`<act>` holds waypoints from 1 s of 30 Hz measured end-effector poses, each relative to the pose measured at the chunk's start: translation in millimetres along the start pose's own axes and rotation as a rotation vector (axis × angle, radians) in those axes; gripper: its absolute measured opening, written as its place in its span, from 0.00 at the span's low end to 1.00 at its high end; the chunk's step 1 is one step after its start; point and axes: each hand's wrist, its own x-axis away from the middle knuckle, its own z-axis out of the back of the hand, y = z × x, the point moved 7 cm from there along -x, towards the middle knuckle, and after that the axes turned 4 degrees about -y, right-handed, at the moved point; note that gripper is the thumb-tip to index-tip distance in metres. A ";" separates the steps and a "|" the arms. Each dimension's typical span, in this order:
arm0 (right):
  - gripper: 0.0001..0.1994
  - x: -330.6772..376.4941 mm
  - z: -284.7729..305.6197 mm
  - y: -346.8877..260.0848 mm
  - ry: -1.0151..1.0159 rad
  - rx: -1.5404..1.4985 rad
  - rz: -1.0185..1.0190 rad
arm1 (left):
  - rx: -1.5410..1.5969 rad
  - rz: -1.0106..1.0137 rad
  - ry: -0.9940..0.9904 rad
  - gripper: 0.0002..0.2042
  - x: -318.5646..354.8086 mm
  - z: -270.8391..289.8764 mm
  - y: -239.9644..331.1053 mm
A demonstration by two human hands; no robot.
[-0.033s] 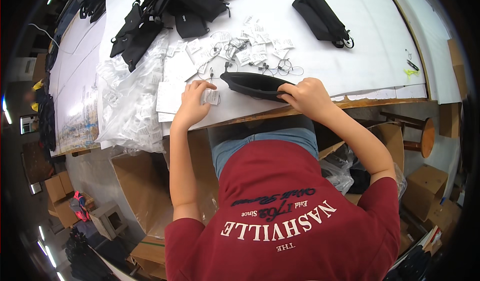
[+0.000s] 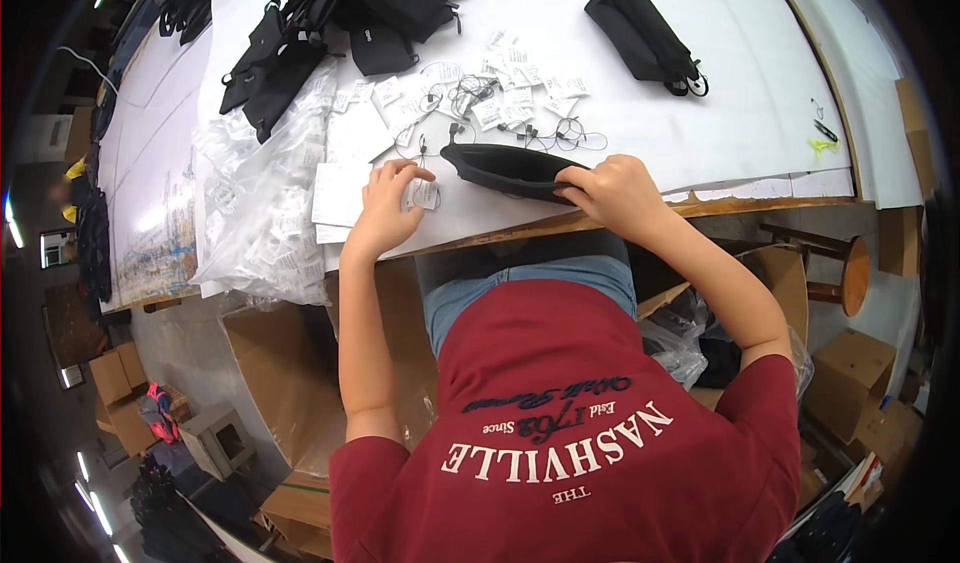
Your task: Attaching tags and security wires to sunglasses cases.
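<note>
Over the near edge of the table, my left hand (image 2: pixel 388 206) has its fingers bent and apart. Between its thumb and forefinger shows a small white printed tag (image 2: pixel 424 195) with a thin dark string; whether they touch it is hard to see. My right hand (image 2: pixel 612 191) is closed on the right end of a black fabric pouch (image 2: pixel 510 170). The pouch lies sideways near the table edge, its long mouth gaping. Just beyond it are several loose white tags (image 2: pixel 515 103) with black strings (image 2: pixel 470 93).
A clear plastic bag (image 2: pixel 270 203) full of tags sits left of my left hand, beside white cards (image 2: pixel 340 198). A heap of black pouches (image 2: pixel 390 8) lies farther back. Another pouch (image 2: pixel 640 38) rests at the back right. A wooden stool (image 2: pixel 853 275) stands right of the table.
</note>
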 end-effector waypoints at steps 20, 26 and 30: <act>0.06 -0.4 0.8 0.5 0.000 -0.018 -0.015 | 0.349 0.140 0.350 0.09 -3.7 23.2 -6.0; 0.07 0.8 1.0 1.9 0.018 -0.021 -0.017 | 0.459 0.249 0.238 0.15 7.1 3.4 -8.1; 0.07 -0.3 0.1 1.7 0.002 -0.019 -0.019 | 0.617 0.226 0.238 0.18 14.4 -5.4 -16.0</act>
